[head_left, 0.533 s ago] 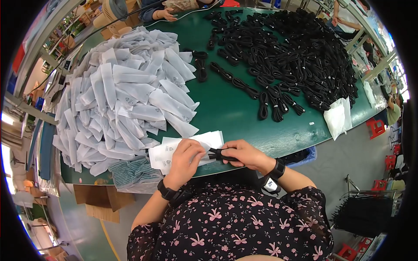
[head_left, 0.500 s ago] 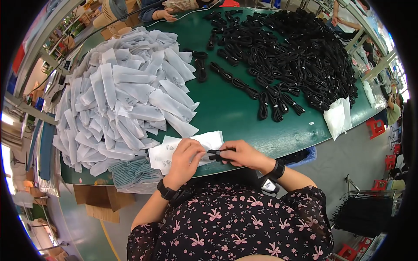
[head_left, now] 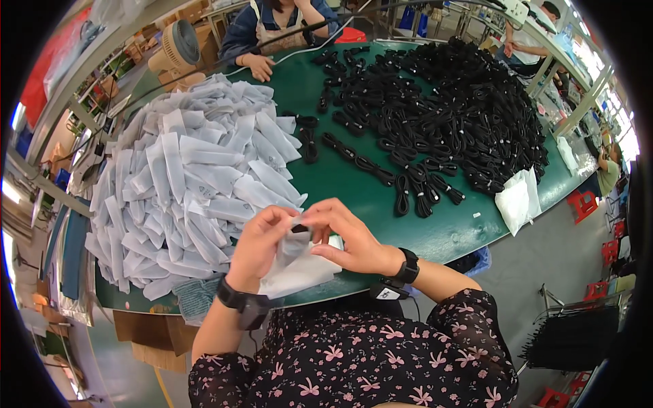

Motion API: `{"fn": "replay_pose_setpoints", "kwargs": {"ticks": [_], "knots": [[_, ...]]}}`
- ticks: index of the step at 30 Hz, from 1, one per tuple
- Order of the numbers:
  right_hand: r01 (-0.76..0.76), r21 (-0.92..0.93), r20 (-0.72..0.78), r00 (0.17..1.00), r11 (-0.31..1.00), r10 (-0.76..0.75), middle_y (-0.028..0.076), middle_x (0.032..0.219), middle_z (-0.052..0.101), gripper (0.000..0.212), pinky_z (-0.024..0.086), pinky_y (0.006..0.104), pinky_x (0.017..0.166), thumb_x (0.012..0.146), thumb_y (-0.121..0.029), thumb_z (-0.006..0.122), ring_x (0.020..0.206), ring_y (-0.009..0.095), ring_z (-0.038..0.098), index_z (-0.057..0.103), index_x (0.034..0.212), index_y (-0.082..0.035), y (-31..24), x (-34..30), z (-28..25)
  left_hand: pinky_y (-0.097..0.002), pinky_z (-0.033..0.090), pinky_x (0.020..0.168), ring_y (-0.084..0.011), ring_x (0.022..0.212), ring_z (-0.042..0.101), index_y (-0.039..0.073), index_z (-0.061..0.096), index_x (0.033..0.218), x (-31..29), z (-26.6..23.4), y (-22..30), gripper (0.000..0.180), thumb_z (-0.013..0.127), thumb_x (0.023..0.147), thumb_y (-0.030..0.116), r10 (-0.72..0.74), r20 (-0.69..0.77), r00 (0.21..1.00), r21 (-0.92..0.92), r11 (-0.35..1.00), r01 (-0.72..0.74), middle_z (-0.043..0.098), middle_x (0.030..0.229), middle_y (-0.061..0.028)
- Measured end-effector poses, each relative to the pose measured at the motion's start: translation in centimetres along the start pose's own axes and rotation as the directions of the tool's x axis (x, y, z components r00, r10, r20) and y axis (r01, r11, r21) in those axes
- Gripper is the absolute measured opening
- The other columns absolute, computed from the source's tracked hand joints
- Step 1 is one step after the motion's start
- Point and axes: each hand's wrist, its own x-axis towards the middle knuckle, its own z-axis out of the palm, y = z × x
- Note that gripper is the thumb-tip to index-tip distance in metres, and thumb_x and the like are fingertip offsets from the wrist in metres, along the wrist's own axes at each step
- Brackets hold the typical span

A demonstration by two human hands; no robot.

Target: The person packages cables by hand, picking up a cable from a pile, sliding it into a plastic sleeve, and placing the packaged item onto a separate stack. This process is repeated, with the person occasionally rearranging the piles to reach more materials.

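Between my hands is a frosted plastic bag (head_left: 291, 253) with a dark piece, seemingly a bundled black cable, showing at its upper part. My left hand (head_left: 253, 248) is closed on the bag's left edge. Thumb and fingers of my right hand (head_left: 354, 239) pinch its top edge. Under them a stack of flat white bags (head_left: 309, 275) lies at the table's front edge. On the left rises a big heap of filled frosted bags (head_left: 197, 183). Several bundled black cables (head_left: 403, 194) lie ahead to the right, in front of a large cable pile (head_left: 469, 112).
The green table (head_left: 326, 224) spans the view. A white plastic bag (head_left: 518, 202) lies at its right edge, a teal ribbed cloth (head_left: 198, 299) at the front left. Across the table a person's hand (head_left: 258, 66) rests near a fan (head_left: 178, 51). A cardboard box (head_left: 153, 333) stands below.
The black cable, before held in my right hand above the flat bags, now shows at the bag. Both hands have risen and moved left, and the right has shifted to the bag's top edge.
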Motion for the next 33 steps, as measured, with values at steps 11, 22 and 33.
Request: {"fn": "replay_pose_setpoints", "kwargs": {"ticks": [11,22,33], "knots": [[-0.167,-0.638,-0.071,0.985,0.752,0.158,0.017,0.134,0.046,0.057,0.048,0.0425,0.093,0.083,-0.026,0.074,0.116,0.033,0.052,0.050,0.132,-0.008,15.0,9.8,-3.2,-0.0550,0.027,0.112,-0.0331,0.137,0.038,0.010,0.049,0.137,4.9,-8.5,7.4,0.056,0.070,0.086,0.020,0.758,-0.029,0.652,0.955,0.213,-0.205,0.044,0.145,-0.0153],[-0.242,-0.824,0.045,0.873,0.512,0.485,0.020,0.154,0.029,0.065,0.037,0.0490,0.108,0.092,-0.040,0.058,0.142,0.037,0.029,0.040,0.145,-0.006,23.9,13.5,-2.1,-0.0861,0.005,0.095,-0.0336,0.148,0.014,0.040,0.051,0.137,5.8,-5.7,-0.9,0.072,0.078,0.071,0.041,-0.135,0.449,0.883,0.829,-0.305,-0.468,0.022,0.159,-0.0107],[-0.110,-0.898,0.104,0.888,0.426,0.448,0.019,0.151,0.035,0.061,0.039,0.0505,0.105,0.089,-0.036,0.061,0.138,0.035,0.036,0.046,0.140,-0.005,18.2,6.3,-4.8,-0.0900,0.005,0.087,-0.0314,0.148,0.012,0.044,0.046,0.140,9.6,-8.4,-2.7,0.062,0.069,0.083,0.042,0.020,0.327,0.945,0.833,-0.478,-0.278,0.022,0.158,-0.0099]]}}
